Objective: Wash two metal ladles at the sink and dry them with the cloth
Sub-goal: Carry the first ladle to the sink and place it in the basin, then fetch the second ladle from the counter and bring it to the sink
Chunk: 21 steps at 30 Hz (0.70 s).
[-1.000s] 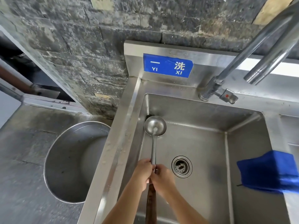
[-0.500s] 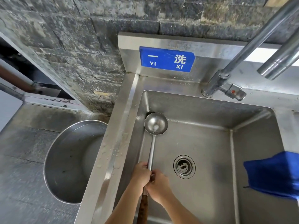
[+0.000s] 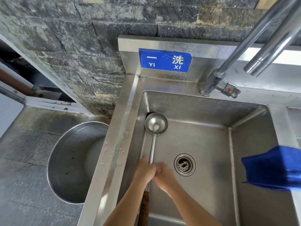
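A metal ladle [image 3: 156, 123] with a long steel shaft and a brown wooden handle lies inside the steel sink [image 3: 203, 144], its bowl up in the far left corner. My left hand [image 3: 145, 168] is wrapped around the shaft just above the wooden grip. My right hand [image 3: 164, 175] is closed on the shaft right beside it, the two hands touching. A blue cloth [image 3: 275, 168] hangs over the sink's right rim. Only one ladle is in view. No water runs from the faucet [image 3: 244, 46].
The drain [image 3: 184, 165] sits mid-basin, right of my hands. A large round steel basin [image 3: 71, 162] is set into the dark counter to the left. A blue sign [image 3: 165, 60] is on the backsplash. The tap valve [image 3: 228, 91] stands at the sink's back rim.
Both hands stay on the ladle shaft and the ladle has slid slightly left toward the sink's left wall. The view has shifted a little.
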{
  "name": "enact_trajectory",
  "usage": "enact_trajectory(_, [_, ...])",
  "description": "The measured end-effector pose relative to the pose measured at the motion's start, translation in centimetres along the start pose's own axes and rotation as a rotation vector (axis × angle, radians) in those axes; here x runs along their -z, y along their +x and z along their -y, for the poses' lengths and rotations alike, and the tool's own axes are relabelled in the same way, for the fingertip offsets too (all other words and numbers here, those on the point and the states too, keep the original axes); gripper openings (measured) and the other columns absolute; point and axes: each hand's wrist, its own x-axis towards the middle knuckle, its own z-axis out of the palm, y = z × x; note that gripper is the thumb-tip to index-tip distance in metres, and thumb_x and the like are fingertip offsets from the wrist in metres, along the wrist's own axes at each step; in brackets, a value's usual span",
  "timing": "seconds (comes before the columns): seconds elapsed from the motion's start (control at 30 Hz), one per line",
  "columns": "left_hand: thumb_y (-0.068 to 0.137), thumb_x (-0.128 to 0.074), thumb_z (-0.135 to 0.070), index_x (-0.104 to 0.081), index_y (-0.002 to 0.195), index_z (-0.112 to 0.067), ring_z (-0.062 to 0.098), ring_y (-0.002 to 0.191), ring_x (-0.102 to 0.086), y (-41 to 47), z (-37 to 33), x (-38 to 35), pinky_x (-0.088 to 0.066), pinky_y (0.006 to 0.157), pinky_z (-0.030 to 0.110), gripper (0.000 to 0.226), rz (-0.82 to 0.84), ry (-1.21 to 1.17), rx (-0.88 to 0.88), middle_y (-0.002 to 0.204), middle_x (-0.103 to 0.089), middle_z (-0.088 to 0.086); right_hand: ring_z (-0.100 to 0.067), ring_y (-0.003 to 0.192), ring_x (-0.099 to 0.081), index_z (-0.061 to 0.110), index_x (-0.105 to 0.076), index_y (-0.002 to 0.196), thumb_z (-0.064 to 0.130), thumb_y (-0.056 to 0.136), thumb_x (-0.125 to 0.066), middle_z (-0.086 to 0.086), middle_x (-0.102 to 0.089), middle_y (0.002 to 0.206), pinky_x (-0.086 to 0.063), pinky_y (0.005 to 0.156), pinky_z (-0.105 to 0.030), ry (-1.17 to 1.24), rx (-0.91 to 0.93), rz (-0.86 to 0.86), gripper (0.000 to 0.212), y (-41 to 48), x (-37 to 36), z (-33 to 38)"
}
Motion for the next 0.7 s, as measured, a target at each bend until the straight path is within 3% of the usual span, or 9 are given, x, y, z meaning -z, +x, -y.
enact_trajectory(0.03, [0.096,-0.049,-0.02,-0.05,0.121,-0.013,0.02,0.106,-0.058,-0.4,-0.6,0.3,-0.042,0.077,0.026,0.026,-0.027,0.105,-0.064,0.114,-0.055,-0.005,-0.026,0.099,-0.066,0.033,-0.065,0.106,0.033,0.098,-0.049,-0.007,-0.071,0.11,-0.056,0.086,-0.037,-0.02,0.009,-0.026,0.018,-0.2,0.7,0.1])
enact_trajectory(0.07, [0.096,-0.048,-0.026,-0.051,0.119,-0.014,0.021,0.103,-0.059,-0.6,-1.2,0.6,-0.045,0.078,0.029,0.026,-0.05,0.208,-0.139,0.113,-0.058,-0.004,-0.028,0.114,-0.064,0.026,-0.06,0.13,0.041,0.101,-0.047,-0.011,-0.067,0.128,-0.052,0.095,-0.036,-0.072,0.02,-0.066,0.036,-0.3,1.5,0.2])
enact_trajectory(0.13, [0.095,-0.045,-0.039,-0.051,0.116,-0.019,0.025,0.103,-0.062,-1.3,-2.7,1.2,-0.051,0.084,0.039,0.03,-0.075,0.35,-0.261,0.114,-0.063,0.0,-0.03,0.139,-0.048,0.014,-0.039,0.153,0.047,0.104,-0.043,-0.011,-0.048,0.154,-0.041,0.108,-0.036,-0.186,0.057,-0.151,0.06,-1.2,4.0,0.6])
enact_trajectory(0.2, [0.093,-0.041,-0.051,-0.042,0.133,-0.023,0.03,0.119,-0.055,-2.1,-4.7,1.8,-0.048,0.096,0.048,0.048,-0.075,0.496,-0.363,0.134,-0.056,0.0,-0.034,0.144,-0.04,0.013,-0.03,0.156,0.046,0.106,-0.039,-0.012,-0.029,0.164,-0.039,0.11,-0.04,-0.271,0.104,-0.239,0.061,-2.5,7.1,1.1])
enact_trajectory(0.3, [0.092,-0.029,-0.066,-0.02,0.152,-0.026,0.035,0.147,-0.016,-3.7,-8.4,2.8,-0.023,0.117,0.052,0.073,-0.164,0.769,-0.573,0.162,-0.02,0.0,-0.034,0.155,-0.018,0.018,-0.018,0.161,0.059,0.103,-0.033,-0.012,-0.002,0.172,-0.03,0.119,-0.049,-0.373,0.109,-0.375,0.073,-4.6,11.7,1.7])
enact_trajectory(0.4, [0.084,-0.019,-0.082,-0.005,0.156,-0.03,0.036,0.15,0.01,-7.5,-12.6,4.0,-0.001,0.12,0.057,0.09,-0.198,0.902,-0.701,0.166,0.003,-0.001,-0.029,0.159,0.005,0.026,-0.008,0.164,0.071,0.099,-0.024,-0.008,0.012,0.171,-0.007,0.125,-0.056,-0.443,0.103,-0.492,0.081,-8.5,16.0,2.6])
enact_trajectory(0.5, [0.075,-0.01,-0.091,0.004,0.156,-0.032,0.034,0.148,0.023,-12.8,-15.6,4.4,0.014,0.114,0.061,0.101,-0.206,0.981,-0.799,0.163,0.019,-0.004,-0.028,0.158,0.014,0.033,-0.002,0.163,0.078,0.094,-0.019,-0.005,0.018,0.17,0.007,0.123,-0.06,-0.452,0.097,-0.614,0.084,-14.4,19.3,3.0])
enact_trajectory(0.7, [0.067,0.001,-0.096,0.013,0.153,-0.04,0.027,0.144,0.034,-22.6,-19.1,4.1,0.016,0.114,0.063,0.103,-0.193,1.034,-1.008,0.158,0.032,-0.009,-0.03,0.156,0.02,0.041,0.0,0.162,0.088,0.085,-0.01,-0.003,0.021,0.17,0.012,0.121,-0.065,-0.371,0.011,-0.799,0.09,-25.9,22.2,2.7])
